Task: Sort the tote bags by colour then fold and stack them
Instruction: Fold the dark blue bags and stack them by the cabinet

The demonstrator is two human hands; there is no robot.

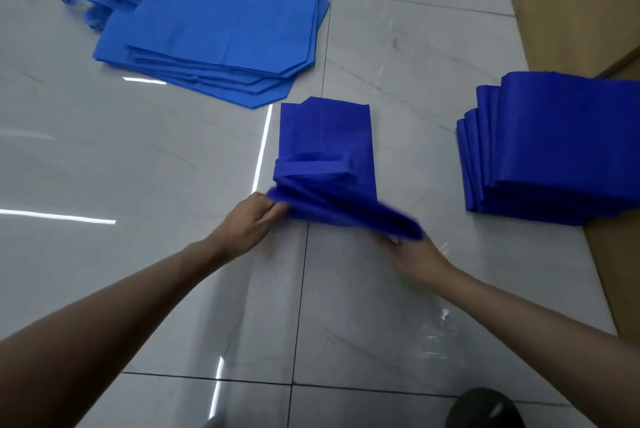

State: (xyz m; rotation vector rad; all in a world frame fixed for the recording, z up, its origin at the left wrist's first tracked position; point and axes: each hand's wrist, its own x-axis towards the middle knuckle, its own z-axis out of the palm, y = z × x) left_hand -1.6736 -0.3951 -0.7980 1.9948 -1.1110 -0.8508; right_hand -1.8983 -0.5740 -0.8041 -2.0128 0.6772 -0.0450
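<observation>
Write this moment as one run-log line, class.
dark blue bag: part folded | left hand: grips its near left edge | right hand: holds its near right edge | dark blue stack: right | light blue pile: far left, unfolded

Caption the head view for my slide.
Left hand and right hand fold a dark blue tote bag between flat light blue bags and a folded dark blue stack.

The dark blue bag's (329,136) blurred lifted edge is hiding the right hand's (419,254) fingers; the folded stack (554,150) is running off-frame.

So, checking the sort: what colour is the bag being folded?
The bag is dark royal blue; head view.
</observation>
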